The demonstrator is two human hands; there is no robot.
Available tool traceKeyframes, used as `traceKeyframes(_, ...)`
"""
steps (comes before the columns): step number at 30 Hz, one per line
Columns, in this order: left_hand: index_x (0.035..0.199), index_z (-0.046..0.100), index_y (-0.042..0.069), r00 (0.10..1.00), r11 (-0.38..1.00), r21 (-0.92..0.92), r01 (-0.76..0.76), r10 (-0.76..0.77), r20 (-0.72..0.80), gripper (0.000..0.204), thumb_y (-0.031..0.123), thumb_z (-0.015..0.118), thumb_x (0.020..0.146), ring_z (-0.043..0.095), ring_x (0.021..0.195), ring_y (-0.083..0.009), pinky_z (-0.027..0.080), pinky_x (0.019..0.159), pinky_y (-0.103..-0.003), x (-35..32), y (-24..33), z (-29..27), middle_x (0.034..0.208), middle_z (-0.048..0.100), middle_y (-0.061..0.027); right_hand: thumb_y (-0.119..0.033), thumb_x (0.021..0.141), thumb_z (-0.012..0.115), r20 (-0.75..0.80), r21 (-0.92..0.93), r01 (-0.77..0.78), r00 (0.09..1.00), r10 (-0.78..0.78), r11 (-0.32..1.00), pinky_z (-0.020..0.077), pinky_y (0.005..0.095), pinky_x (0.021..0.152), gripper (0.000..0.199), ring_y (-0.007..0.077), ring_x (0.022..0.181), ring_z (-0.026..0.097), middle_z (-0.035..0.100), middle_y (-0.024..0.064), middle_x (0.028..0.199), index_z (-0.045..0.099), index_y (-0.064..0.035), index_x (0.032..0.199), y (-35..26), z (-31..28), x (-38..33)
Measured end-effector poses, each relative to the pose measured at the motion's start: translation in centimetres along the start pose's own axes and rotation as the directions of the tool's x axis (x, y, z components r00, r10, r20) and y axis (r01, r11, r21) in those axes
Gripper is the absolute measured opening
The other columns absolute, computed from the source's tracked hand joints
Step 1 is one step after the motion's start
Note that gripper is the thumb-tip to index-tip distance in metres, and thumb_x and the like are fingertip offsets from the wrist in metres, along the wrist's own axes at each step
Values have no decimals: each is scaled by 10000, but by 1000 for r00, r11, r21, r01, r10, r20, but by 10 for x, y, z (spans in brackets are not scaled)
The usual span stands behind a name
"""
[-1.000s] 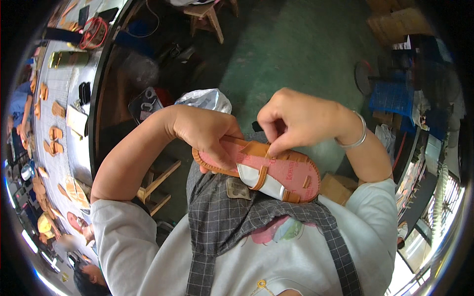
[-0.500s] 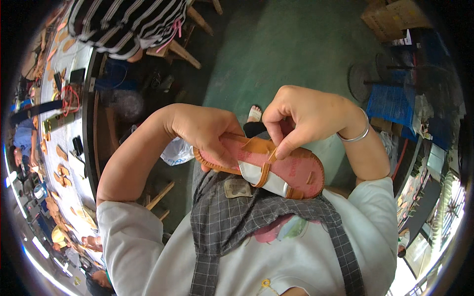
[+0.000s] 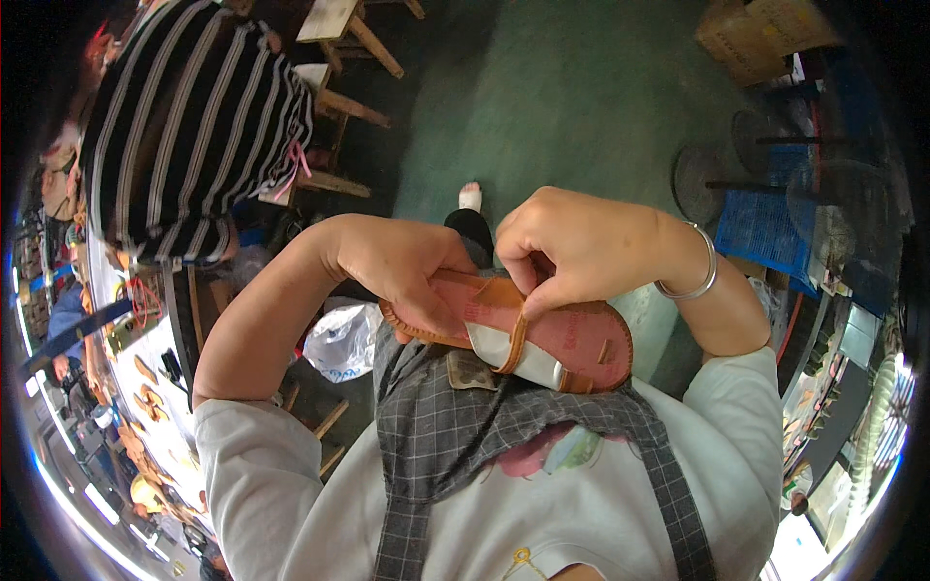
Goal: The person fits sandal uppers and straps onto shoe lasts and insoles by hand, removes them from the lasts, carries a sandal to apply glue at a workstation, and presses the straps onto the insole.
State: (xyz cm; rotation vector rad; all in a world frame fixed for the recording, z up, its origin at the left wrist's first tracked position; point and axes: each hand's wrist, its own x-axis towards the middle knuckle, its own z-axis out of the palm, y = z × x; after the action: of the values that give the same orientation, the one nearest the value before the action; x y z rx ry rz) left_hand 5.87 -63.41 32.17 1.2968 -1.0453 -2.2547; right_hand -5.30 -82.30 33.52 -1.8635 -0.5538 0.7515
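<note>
Overhead, a pink sandal is being held against the chest above a checked apron, its toe end being gripped by the left hand while its tan strap is being pinched closed by the right hand. Strap fitting is judged to be in hand; a steady pull along the sole is being called for next.

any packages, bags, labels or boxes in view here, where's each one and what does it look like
Plastic bag: under the left forearm, crumpled, white with blue print.
Stamped mark: on the pink insole of the sandal held in both hands, small and dark red.
Patch label: on the grey checked apron just below the sandal, small brownish rectangle.
Cardboard box: top right on the floor, tan.
Crate: right of the right wrist, blue plastic lattice.
</note>
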Motion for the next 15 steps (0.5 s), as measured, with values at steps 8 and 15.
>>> traceKeyframes(8, 897, 616, -44, 1000, 997, -71, 12, -11, 7, 288, 203, 728, 803, 647, 600, -134, 540, 535, -254, 11, 68, -215, 727, 645, -68, -104, 659, 793, -192, 153, -34, 979, 63, 988, 437, 257, 547, 284, 116, 640, 540, 571, 47, 878, 610, -21, 860, 74, -211, 6)
traceKeyframes(15, 973, 606, -70, 876, 802, -449, -393, 178, -449, 238, 71, 702, 806, 657, 666, -164, 574, 586, -287, -1, 122, -389, 820, 666, -102, -110, 834, 659, -807, 544, 55, 307, 504, 838, 422, 210, 529, 140, 51, 603, 503, 619, -1, 803, 626, -53, 958, 192, -366, -85)
